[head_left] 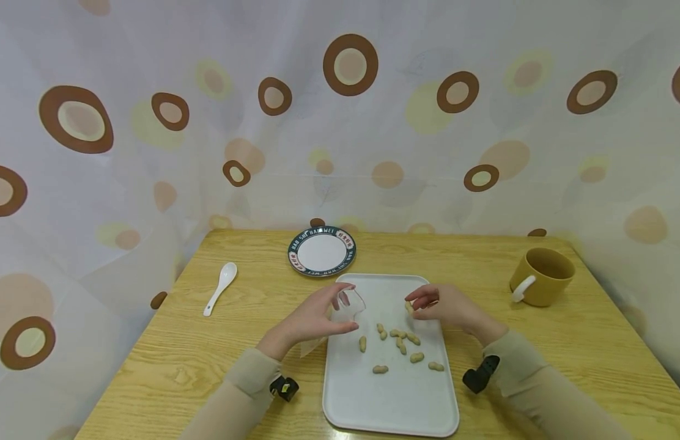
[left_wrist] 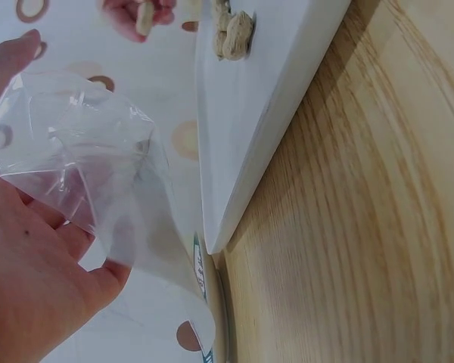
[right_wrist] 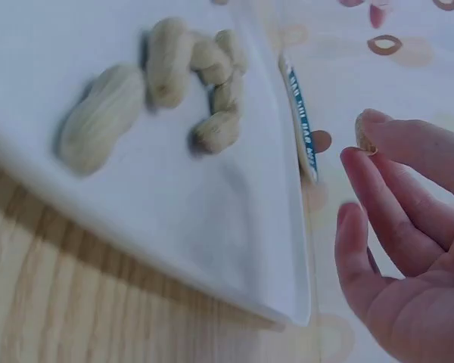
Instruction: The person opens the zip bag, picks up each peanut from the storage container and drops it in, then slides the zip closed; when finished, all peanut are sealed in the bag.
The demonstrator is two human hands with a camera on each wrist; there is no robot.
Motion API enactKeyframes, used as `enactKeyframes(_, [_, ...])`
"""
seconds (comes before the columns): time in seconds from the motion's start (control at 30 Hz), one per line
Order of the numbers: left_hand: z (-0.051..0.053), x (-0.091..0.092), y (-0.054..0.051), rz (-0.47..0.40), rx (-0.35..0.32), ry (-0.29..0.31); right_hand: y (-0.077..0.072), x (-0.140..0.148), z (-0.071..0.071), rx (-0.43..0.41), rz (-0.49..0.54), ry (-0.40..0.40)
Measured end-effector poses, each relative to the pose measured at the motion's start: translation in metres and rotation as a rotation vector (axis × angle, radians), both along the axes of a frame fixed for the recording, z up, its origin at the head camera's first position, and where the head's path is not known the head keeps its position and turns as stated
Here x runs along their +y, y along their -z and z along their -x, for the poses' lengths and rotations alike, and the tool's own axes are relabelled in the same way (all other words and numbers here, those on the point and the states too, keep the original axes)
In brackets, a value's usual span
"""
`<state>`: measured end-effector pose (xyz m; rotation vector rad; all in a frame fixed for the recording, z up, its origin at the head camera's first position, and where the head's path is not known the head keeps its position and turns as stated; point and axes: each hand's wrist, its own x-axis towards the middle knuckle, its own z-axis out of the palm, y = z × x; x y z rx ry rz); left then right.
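- Pinched in our right hand [head_left: 449, 305] is one peanut [head_left: 409, 307], raised over the tray's right side; our left hand [head_left: 318, 313] grips a clear plastic bag [head_left: 348, 307] above the left rim.
- By our reckoning the gathering is at an early stage: one nut is picked up, and we make out none through the bag, though its folds and glare leave us unsure.
- Left to collect, we judge, are the loose peanuts [head_left: 417, 357] on the white tray [head_left: 389, 406], several bunched around its middle.
- Between our hands the space over the tray is unblocked, and its near end is bare.
- Tray edges rise slightly, so we should lift over them.
- Plate [head_left: 321, 252] sits just beyond the far left corner; spoon [head_left: 225, 278] and mug [head_left: 538, 284] stand well apart from us.
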<state>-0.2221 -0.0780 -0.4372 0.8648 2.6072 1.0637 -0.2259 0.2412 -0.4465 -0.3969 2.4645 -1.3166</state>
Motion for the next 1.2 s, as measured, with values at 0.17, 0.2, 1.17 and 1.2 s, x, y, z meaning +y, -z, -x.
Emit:
enactKeyframes(0.17, [-0.001, 0.001, -0.001, 0.002, -0.010, -0.006, -0.004, -0.002, 0.002, -0.112, 0.172, 0.023])
enactKeyframes(0.2, [-0.001, 0.001, -0.001, 0.003, -0.012, -0.008, -0.004, -0.002, 0.002, -0.128, 0.193, 0.028])
enactKeyframes(1.17, [-0.002, 0.008, -0.003, 0.012, -0.034, -0.005, -0.043, -0.078, -0.005, -0.141, 0.263, -0.010])
enactKeyframes(1.2, [-0.002, 0.008, -0.003, 0.010, -0.034, -0.006, -0.043, -0.080, -0.005, -0.141, 0.266, -0.014])
